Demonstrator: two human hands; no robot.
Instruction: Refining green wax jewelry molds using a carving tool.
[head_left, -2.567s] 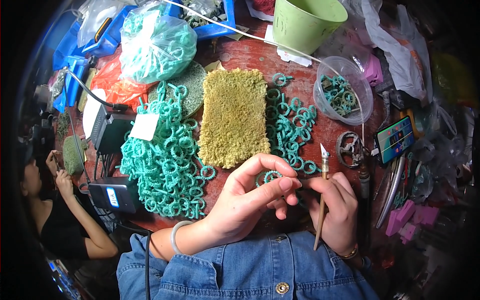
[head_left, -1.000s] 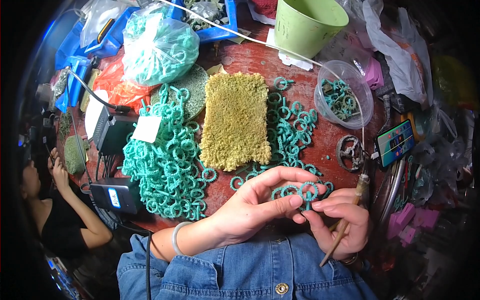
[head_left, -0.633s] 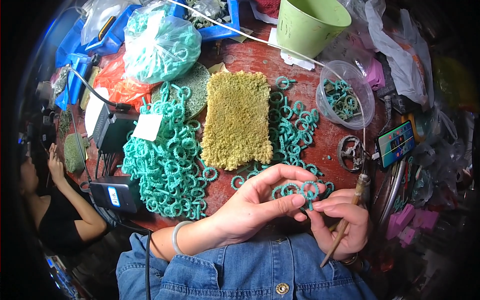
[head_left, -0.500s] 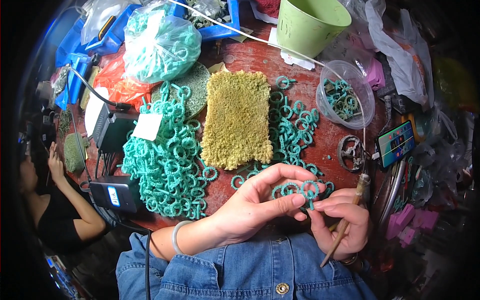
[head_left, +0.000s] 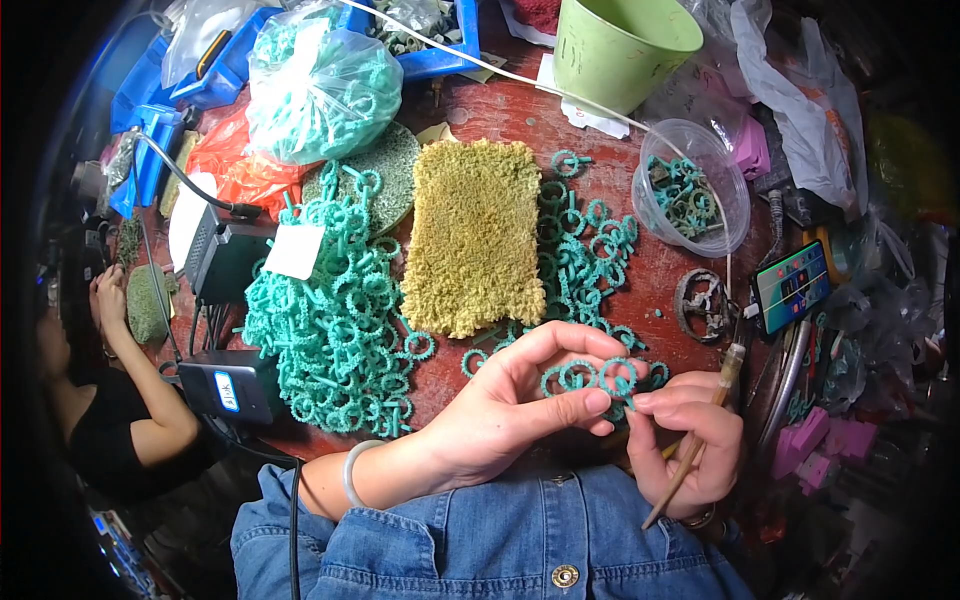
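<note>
Left hand [head_left: 520, 400] is grasping a few small teal waxy-looking rings with beaded edges [head_left: 617, 380] between thumb and curved fingers, just above the near edge of the work surface and in front of a blue denim shirt [head_left: 480, 540]; the foremost ring is showing its open face to the camera. Right hand [head_left: 695, 430] is gripping a slim brown-handled tool with a metal collar [head_left: 690, 460], slanting across the palm with its bare end pointing down toward the shirt; thumb and forefinger tips are meeting at the foremost ring's short stem, firmness of that pinch cannot be told. Beyond the left hand, a rough yellow-green spongy rectangular block [head_left: 475, 235] is lying flat on the worn red tabletop [head_left: 500, 105]. Loose teal rings [head_left: 590, 245] are spreading along its right side; a larger teal heap [head_left: 330, 330] is piling up on its left, with a white square paper slip [head_left: 294, 251] resting on top. Farther right, a clear round plastic tub [head_left: 742, 222] is holding more ring pieces, and a lit smartphone [head_left: 792, 288] is leaning near the edge. Toward the back, a knotted clear bag of teal pieces [head_left: 325, 100] and a pale-green bucket [head_left: 610, 70] are standing apart. At far left, a co-worker in black [head_left: 110, 430] is sitting with one arm raised
</note>
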